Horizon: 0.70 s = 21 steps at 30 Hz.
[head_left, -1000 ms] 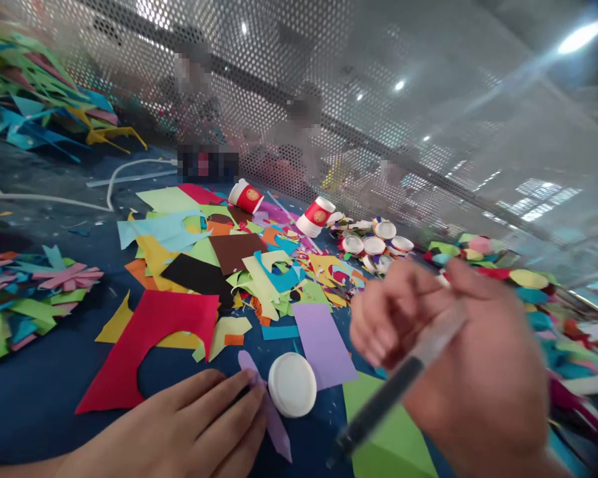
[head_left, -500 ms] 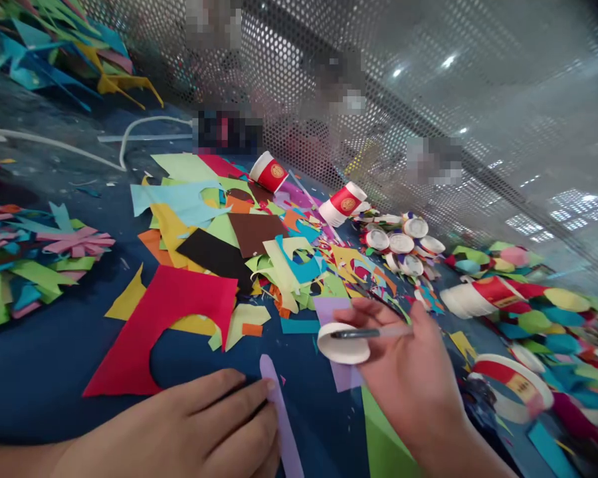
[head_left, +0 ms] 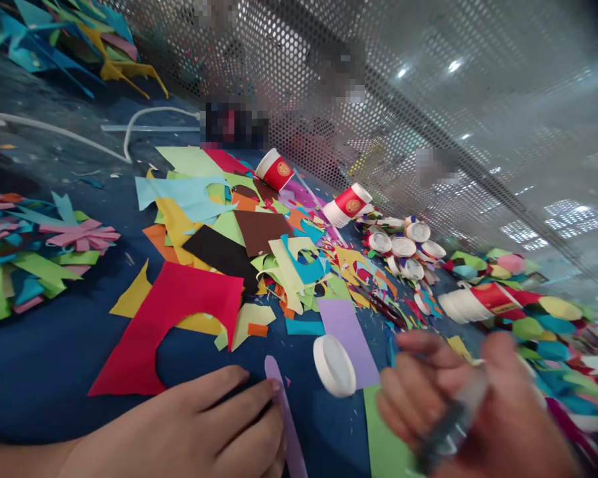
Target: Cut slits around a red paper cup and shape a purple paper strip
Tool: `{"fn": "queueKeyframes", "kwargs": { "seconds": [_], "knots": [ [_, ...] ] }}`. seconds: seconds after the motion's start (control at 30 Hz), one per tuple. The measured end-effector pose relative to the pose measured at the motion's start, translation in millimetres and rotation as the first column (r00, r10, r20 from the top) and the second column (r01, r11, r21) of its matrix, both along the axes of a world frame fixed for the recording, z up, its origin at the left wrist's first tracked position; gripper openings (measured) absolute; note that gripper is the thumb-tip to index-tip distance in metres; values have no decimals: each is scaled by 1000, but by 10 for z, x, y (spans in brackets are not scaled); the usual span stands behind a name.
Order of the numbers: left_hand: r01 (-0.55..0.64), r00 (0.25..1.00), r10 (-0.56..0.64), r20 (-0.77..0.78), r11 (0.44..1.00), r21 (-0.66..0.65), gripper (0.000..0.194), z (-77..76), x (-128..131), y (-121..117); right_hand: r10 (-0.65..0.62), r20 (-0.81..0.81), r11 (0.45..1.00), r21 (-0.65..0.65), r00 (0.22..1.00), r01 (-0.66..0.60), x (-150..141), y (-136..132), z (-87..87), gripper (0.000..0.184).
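Observation:
My left hand [head_left: 194,425] lies on the blue tabletop, its fingers close together and their tips on the edge of a purple paper strip [head_left: 290,431] with a rounded end. The thumb is hidden. At the right, my right hand [head_left: 458,398] is raised and blurred, its fingers closed round a pen [head_left: 446,431] with a dark end. Between the hands a round white cup bottom [head_left: 334,366] with a low rim rests beside a purple paper sheet [head_left: 346,332]. Left of it lies a red paper piece [head_left: 179,292] with a curved cut-out.
Coloured paper scraps [head_left: 299,265] cover the middle. Scissors [head_left: 386,309] lie near my right hand. Behind are a tipped red-and-white cup [head_left: 275,169] and stacked cups [head_left: 347,204]. Paper-strip crafts [head_left: 44,259] stand left. A perforated metal panel [head_left: 299,113] closes off the back.
My right hand has let go of the cup bottom, which now lies on the table. That hand has moved right and nearer with the pen. My left hand stays on the strip.

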<state>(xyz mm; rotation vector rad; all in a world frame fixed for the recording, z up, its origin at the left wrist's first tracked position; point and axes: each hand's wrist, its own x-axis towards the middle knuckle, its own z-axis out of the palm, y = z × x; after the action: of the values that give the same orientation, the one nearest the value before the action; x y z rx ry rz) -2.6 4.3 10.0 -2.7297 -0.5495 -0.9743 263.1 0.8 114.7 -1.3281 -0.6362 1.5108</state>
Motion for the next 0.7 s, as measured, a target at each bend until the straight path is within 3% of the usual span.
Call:
{"fn": "queueKeyframes", "kwargs": {
  "seconds": [0.13,0.23,0.37,0.53,0.7],
  "knots": [
    [17,1000,-17,12,1000,-15,15,8,5,12,3,-84,995,-94,996,-11,-334,-74,-192,55],
    [-16,999,17,37,1000,-23,13,-3,19,-10,33,-108,992,-121,994,-46,-337,-59,-227,59],
    [-34,998,36,56,999,-37,14,-50,39,-61,59,-71,996,-66,996,-64,-279,-11,-191,61],
    [-23,999,25,40,998,-54,19,-104,27,-101,-141,124,990,49,982,136,-320,199,-121,65],
    [-7,1000,7,-2,999,-42,23,-102,-1,-91,-251,125,968,64,960,245,-305,420,-10,81]
  ]
}}
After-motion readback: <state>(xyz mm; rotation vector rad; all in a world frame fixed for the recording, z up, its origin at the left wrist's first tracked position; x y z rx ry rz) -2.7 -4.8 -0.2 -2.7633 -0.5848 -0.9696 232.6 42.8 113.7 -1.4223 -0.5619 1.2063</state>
